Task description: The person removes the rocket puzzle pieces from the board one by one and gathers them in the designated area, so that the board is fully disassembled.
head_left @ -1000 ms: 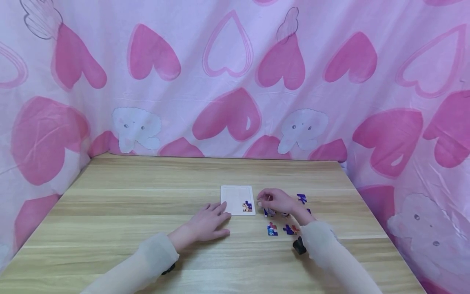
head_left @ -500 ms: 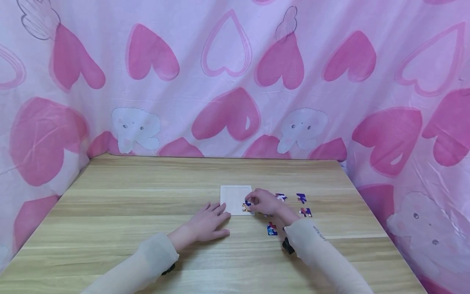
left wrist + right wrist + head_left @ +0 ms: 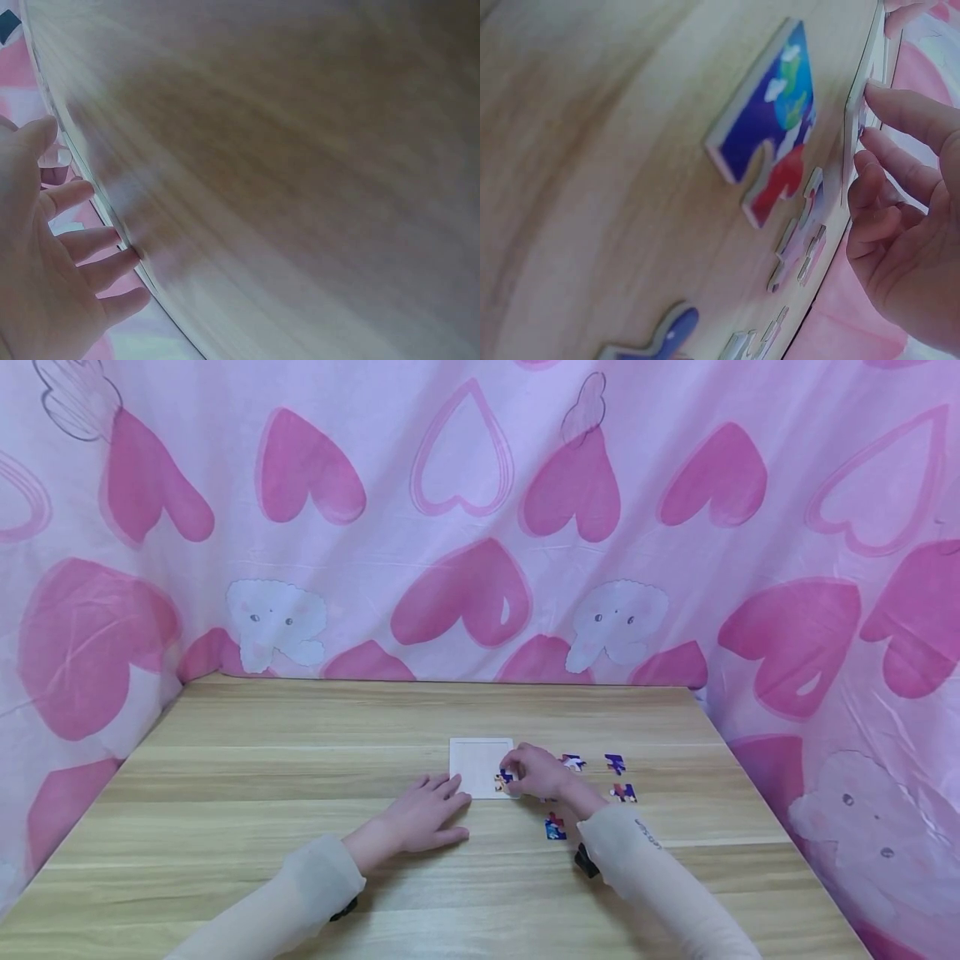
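Note:
My left hand (image 3: 423,814) lies flat with fingers spread, its fingertips on the lower left corner of a white square puzzle tray (image 3: 472,760). In the left wrist view the same hand (image 3: 56,262) shows straight, separated fingers. My right hand (image 3: 536,770) is over the tray's right side, thumb and index finger pinching at a puzzle piece (image 3: 501,781) in the lower right corner. The right wrist view has this hand (image 3: 915,187) with thumb and index fingertips at the tray and the other fingers curled; the piece there is mostly hidden.
Loose jigsaw pieces lie right of the tray: a white and purple one (image 3: 573,762), a purple one (image 3: 615,764), a red and purple one (image 3: 624,792) and a blue and red one (image 3: 555,827). Others are partly hidden by the right arm. A pink heart-print curtain (image 3: 465,585) surrounds the wooden table (image 3: 300,735).
My right hand has moved left from beside the tray onto its lower right corner, uncovering some loose pieces and covering another with the sleeve. The left hand has stayed in place.

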